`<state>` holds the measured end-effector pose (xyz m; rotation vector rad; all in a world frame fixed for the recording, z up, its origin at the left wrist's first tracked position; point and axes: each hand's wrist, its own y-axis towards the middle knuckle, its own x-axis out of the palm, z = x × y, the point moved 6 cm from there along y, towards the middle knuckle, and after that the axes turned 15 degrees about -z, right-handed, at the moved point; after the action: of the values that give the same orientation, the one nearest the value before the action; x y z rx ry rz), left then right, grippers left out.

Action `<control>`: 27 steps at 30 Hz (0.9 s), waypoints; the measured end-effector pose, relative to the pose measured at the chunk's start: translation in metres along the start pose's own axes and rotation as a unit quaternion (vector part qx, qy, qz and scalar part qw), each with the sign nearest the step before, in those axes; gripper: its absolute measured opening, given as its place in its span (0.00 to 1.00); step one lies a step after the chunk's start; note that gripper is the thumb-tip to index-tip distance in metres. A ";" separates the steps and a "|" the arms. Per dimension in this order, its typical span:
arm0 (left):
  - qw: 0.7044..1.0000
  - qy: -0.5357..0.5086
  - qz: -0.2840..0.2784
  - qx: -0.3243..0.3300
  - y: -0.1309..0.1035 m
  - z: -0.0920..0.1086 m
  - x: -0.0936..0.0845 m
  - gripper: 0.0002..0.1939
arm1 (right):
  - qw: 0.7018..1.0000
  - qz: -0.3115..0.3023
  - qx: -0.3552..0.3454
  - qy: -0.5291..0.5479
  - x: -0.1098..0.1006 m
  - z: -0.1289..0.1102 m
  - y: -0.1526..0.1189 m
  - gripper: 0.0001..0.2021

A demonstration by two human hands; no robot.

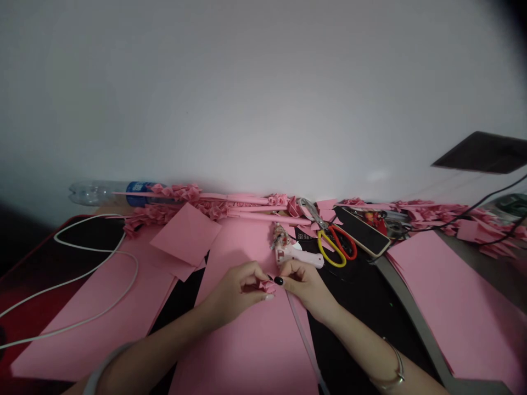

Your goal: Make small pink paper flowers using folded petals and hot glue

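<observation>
A small folded pink paper piece (267, 286) is pinched between the thumb and fingers of my left hand (242, 288). Beside it, my right hand (307, 288) has its thumb and fingertips pressed together at the piece's right edge. Both hands are over a long pink sheet (242, 351). Just beyond them lies a pale glue gun (298, 256) with a stained nozzle end. Scissors (335, 247) with one yellow and one red handle rest to its right, blades pointing away.
Pink paper flowers on stems (214, 208) line the wall, near a clear bottle (102, 193). A phone (362, 230) lies right of the scissors. Pink sheets are stacked at right (457, 312) and left (107, 307). A white cable (99, 269) loops at left.
</observation>
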<state>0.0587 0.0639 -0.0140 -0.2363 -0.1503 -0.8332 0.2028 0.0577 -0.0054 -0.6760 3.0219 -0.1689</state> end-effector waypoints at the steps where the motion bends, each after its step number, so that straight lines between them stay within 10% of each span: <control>1: 1.000 0.002 -0.001 0.003 0.000 0.000 0.000 0.09 | 1.000 0.001 -0.001 0.008 0.000 0.000 0.000 0.20; 27: 0.977 0.197 -0.030 0.080 -0.002 0.015 -0.009 0.03 | 0.998 -0.024 0.006 0.055 0.001 0.005 0.000 0.17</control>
<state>0.0509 0.0730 -0.0015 0.0874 0.1484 -0.9073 0.2022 0.0570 -0.0103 -0.7629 3.1067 -0.2339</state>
